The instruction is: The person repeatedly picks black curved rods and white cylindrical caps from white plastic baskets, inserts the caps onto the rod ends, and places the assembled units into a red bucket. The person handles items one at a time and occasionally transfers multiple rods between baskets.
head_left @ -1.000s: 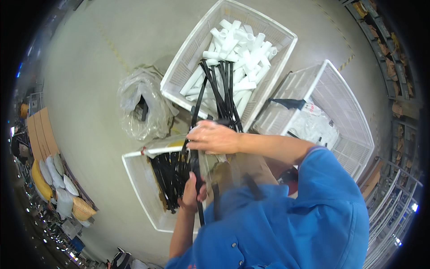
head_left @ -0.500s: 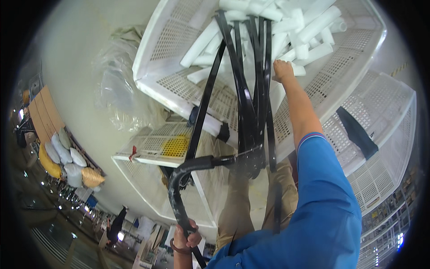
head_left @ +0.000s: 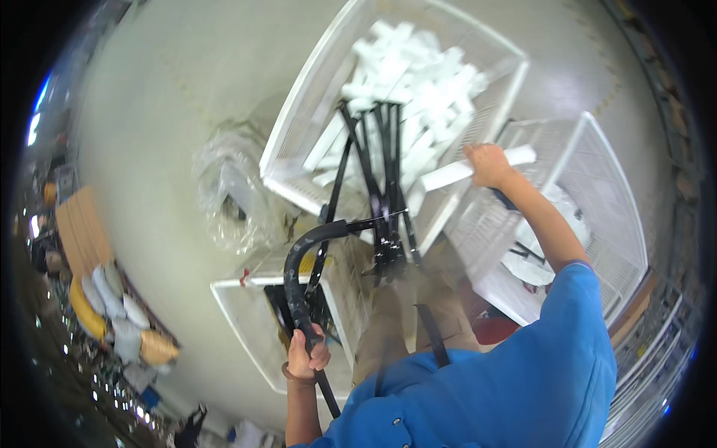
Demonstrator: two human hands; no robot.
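Note:
My left hand [head_left: 308, 352] is closed round the lower end of a bent black metal tube frame [head_left: 295, 280], whose curve has a dark sleeve on it. Off to the right, my right hand [head_left: 489, 166] grips a white foam tube [head_left: 448, 175] near its middle, over the side of a white plastic basket [head_left: 310, 196]. Many more white foam tubes [head_left: 418, 89] are heaped in that basket. Several straight black bars [head_left: 392, 160] extend from the frame over the basket's near edge, their far ends by the heap. Motion blurs their joint with the frame.
A second white basket [head_left: 624, 194] at the right holds pale bags and dark pieces. Another white crate [head_left: 261, 366] stands at the near left with black parts inside. Clear plastic wrap [head_left: 231, 190] lies on the floor, and stacked sacks [head_left: 123, 317] are at far left.
My right hand has moved from inside the basket to its right side, and a white foam tube now shows in its grip. My left hand keeps hold of the frame. The view has shifted.

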